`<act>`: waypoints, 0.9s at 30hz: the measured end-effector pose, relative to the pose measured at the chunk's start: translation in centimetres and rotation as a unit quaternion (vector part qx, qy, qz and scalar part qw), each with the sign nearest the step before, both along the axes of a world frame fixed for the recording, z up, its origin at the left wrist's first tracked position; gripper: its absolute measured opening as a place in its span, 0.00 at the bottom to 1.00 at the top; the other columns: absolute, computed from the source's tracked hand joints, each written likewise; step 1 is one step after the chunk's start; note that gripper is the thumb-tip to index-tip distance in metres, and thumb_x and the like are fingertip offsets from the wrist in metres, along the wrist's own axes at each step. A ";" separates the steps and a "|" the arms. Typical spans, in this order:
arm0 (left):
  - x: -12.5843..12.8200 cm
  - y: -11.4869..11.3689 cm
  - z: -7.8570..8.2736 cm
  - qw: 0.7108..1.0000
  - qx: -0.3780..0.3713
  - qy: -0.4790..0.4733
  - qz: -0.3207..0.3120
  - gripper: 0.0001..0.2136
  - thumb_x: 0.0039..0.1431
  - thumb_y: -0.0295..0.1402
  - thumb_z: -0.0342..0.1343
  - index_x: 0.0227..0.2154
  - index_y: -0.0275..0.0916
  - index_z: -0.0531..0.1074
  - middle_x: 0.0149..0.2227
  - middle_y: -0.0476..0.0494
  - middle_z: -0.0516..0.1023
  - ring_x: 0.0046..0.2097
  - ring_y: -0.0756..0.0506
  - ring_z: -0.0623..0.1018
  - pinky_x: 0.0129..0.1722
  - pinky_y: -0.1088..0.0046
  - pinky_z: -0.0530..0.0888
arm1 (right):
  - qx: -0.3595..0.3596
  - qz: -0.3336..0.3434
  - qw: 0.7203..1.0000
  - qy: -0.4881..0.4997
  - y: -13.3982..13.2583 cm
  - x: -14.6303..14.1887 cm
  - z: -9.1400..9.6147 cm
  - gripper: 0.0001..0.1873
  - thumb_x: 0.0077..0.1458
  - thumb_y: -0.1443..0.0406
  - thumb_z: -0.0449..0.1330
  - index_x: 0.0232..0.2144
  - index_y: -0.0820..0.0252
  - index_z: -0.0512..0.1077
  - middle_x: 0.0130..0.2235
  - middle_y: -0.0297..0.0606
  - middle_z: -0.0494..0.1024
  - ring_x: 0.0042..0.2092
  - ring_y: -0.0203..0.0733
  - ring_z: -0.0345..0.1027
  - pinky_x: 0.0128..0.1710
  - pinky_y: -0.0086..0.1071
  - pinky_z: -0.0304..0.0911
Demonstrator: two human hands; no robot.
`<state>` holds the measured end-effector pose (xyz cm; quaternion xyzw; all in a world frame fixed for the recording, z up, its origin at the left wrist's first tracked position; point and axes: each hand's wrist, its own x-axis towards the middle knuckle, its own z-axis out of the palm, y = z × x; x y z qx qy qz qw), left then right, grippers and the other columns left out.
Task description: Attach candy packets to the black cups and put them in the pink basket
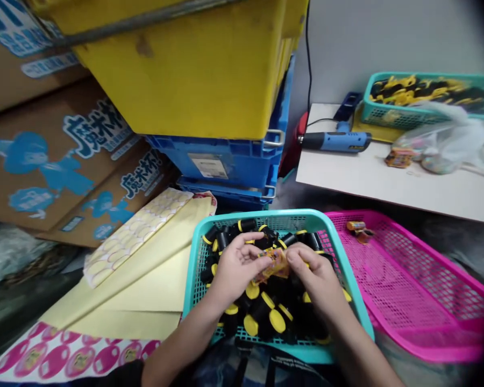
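My left hand (237,267) and my right hand (311,275) both pinch a small orange-and-yellow printed packet (273,264) between their fingers. Both hands hover over a turquoise plastic basket (266,218), which is heaped with black cylindrical containers with yellow caps (262,317). Some of the containers lie directly under my hands and wrists, partly hidden by them. A pink mesh tray (413,290) lies to the right of the basket, holding a small cluster of similar packets (358,231).
Sticker sheets (133,236) and yellowish paper (141,290) lie left of the basket. Yellow and blue crates (210,156) and printed cardboard boxes (60,156) stand ahead. A white table (387,183) at right holds a blue power tool (334,141), a plastic bag (439,142) and a teal basket (423,102).
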<state>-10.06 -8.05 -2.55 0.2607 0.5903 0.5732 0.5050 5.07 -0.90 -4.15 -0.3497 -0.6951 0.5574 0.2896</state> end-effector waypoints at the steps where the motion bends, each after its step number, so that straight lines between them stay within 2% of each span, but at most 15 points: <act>1: 0.1 0.1 -0.1 1.000 0.007 -0.004 0.009 0.22 0.42 0.29 0.67 0.44 0.37 0.71 0.27 0.53 0.74 0.29 0.53 0.74 0.32 0.79 0.71 | -0.010 0.007 1.000 0.001 0.0 0.1 0.0 0.20 0.59 0.51 0.55 0.27 0.60 0.73 0.31 0.37 0.70 0.36 0.38 0.64 0.37 0.30 0.60; 4: 0.1 0.1 -0.2 1.000 0.013 -0.021 0.010 0.23 0.40 0.27 0.68 0.43 0.38 0.72 0.30 0.51 0.77 0.34 0.51 0.77 0.37 0.77 0.73 | -0.031 0.013 0.999 -0.001 -0.1 0.1 -0.1 0.17 0.56 0.53 0.59 0.27 0.61 0.73 0.31 0.36 0.69 0.37 0.38 0.63 0.38 0.30 0.59; 6: 0.1 0.0 -0.4 1.000 0.009 -0.013 0.016 0.22 0.41 0.28 0.68 0.43 0.39 0.73 0.29 0.50 0.79 0.34 0.50 0.78 0.36 0.76 0.75 | -0.087 -0.003 0.995 0.048 -0.1 0.1 -0.2 0.16 0.56 0.53 0.58 0.28 0.61 0.71 0.31 0.36 0.68 0.37 0.38 0.62 0.38 0.30 0.60; 8: 0.0 -0.1 -0.5 0.999 0.008 0.027 0.034 0.15 0.44 0.31 0.67 0.38 0.38 0.76 0.28 0.48 0.80 0.32 0.50 0.79 0.34 0.76 0.75 | -0.189 -0.021 0.970 0.154 0.1 0.2 -0.3 0.13 0.55 0.55 0.58 0.36 0.58 0.70 0.36 0.35 0.69 0.39 0.38 0.63 0.40 0.30 0.62; 10: -0.2 -0.2 -0.5 0.996 0.006 0.080 0.049 0.08 0.47 0.33 0.65 0.32 0.38 0.78 0.27 0.47 0.81 0.28 0.51 0.78 0.30 0.78 0.75 | -0.278 -0.037 0.928 0.244 0.4 0.5 -0.2 0.19 0.51 0.57 0.59 0.45 0.55 0.68 0.42 0.36 0.70 0.43 0.39 0.65 0.43 0.31 0.64; 12: -0.4 -0.3 -0.5 0.991 0.005 0.123 0.050 0.06 0.49 0.34 0.63 0.29 0.39 0.80 0.26 0.47 0.82 0.25 0.51 0.77 0.27 0.79 0.75 | -0.313 -0.054 0.911 0.263 0.9 1.0 0.0 0.22 0.49 0.60 0.62 0.48 0.54 0.69 0.46 0.37 0.71 0.45 0.39 0.66 0.45 0.30 0.64; 15: -0.7 -0.5 -0.4 0.986 0.026 0.162 0.039 0.05 0.50 0.33 0.62 0.30 0.42 0.81 0.31 0.47 0.84 0.31 0.49 0.81 0.32 0.78 0.77 | -0.293 -0.071 0.922 0.243 1.3 1.6 0.2 0.22 0.46 0.60 0.69 0.44 0.55 0.72 0.45 0.37 0.73 0.44 0.38 0.68 0.45 0.28 0.65; 18: -0.9 -0.6 -0.5 0.984 0.044 0.172 0.021 0.06 0.53 0.34 0.61 0.32 0.44 0.81 0.35 0.48 0.84 0.37 0.48 0.82 0.39 0.77 0.78 | -0.269 -0.033 0.933 0.235 1.4 1.8 -0.1 0.21 0.43 0.58 0.71 0.40 0.55 0.73 0.39 0.35 0.74 0.40 0.36 0.68 0.41 0.27 0.66; 22: -1.0 -0.6 -0.6 0.985 0.051 0.161 0.013 0.06 0.54 0.36 0.60 0.33 0.46 0.81 0.36 0.49 0.83 0.38 0.48 0.82 0.40 0.77 0.78 | -0.236 0.015 0.950 0.203 1.4 1.8 -0.7 0.18 0.47 0.58 0.70 0.40 0.54 0.74 0.37 0.34 0.74 0.38 0.33 0.68 0.37 0.23 0.66; 27: -1.0 -0.5 -0.5 0.986 0.056 0.159 -0.006 0.06 0.54 0.35 0.61 0.33 0.45 0.81 0.35 0.49 0.83 0.37 0.48 0.82 0.39 0.77 0.78 | -0.196 0.018 0.968 0.154 1.6 1.8 -0.6 0.17 0.48 0.59 0.69 0.39 0.56 0.74 0.36 0.34 0.74 0.36 0.32 0.69 0.36 0.24 0.66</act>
